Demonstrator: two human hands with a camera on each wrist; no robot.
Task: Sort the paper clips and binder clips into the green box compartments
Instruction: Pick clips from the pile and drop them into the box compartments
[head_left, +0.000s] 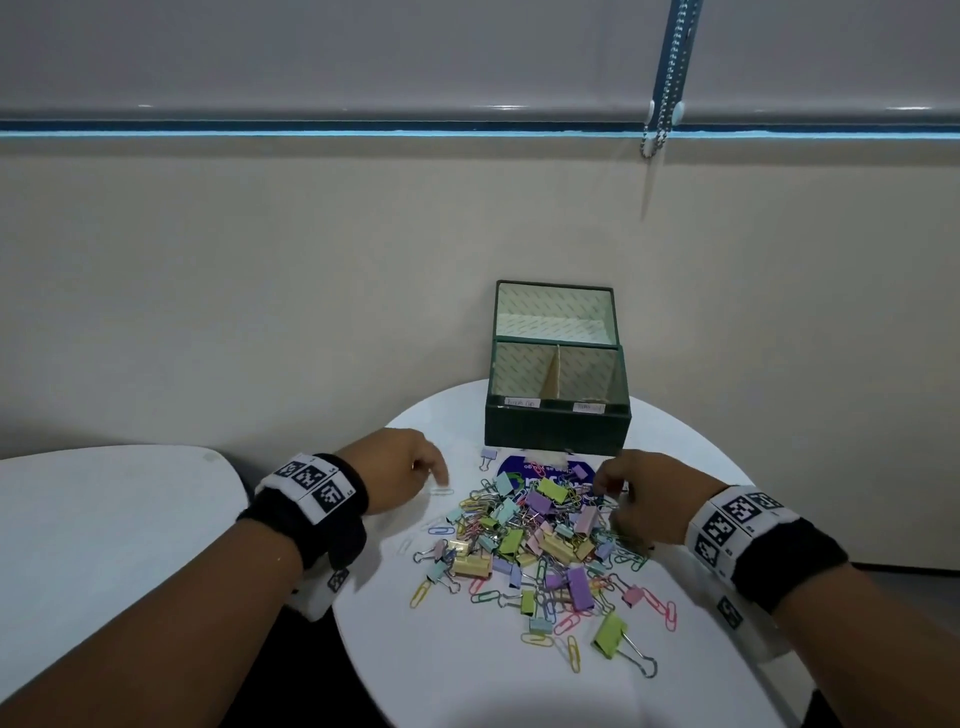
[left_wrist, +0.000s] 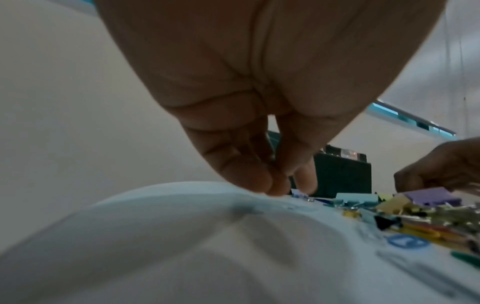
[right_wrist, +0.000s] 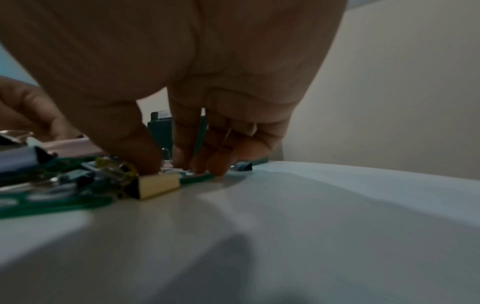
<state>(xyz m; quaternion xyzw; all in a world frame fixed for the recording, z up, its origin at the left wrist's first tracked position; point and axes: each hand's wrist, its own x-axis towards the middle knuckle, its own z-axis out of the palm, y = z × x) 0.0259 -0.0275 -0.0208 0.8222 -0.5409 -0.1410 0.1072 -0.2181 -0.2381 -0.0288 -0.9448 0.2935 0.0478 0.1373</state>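
Note:
The green box (head_left: 558, 423) stands open at the table's far edge, with a divider between its two labelled compartments. A mixed heap of pastel binder clips and paper clips (head_left: 540, 540) lies in front of it. My left hand (head_left: 439, 475) reaches down at the heap's left edge. Its bunched fingertips (left_wrist: 272, 185) touch the table by a white paper clip (head_left: 441, 491); a grip on it is not visible. My right hand (head_left: 605, 493) dips into the heap's right side. Its thumb (right_wrist: 145, 160) and fingers (right_wrist: 207, 162) stand apart behind a yellow binder clip (right_wrist: 158, 185).
The round white table (head_left: 467, 675) ends close behind the box, against a beige wall. A second white table (head_left: 104, 519) lies to the left across a dark gap. A blue round sticker (head_left: 545, 470) sits under the heap. A bead chain (head_left: 670, 78) hangs at upper right.

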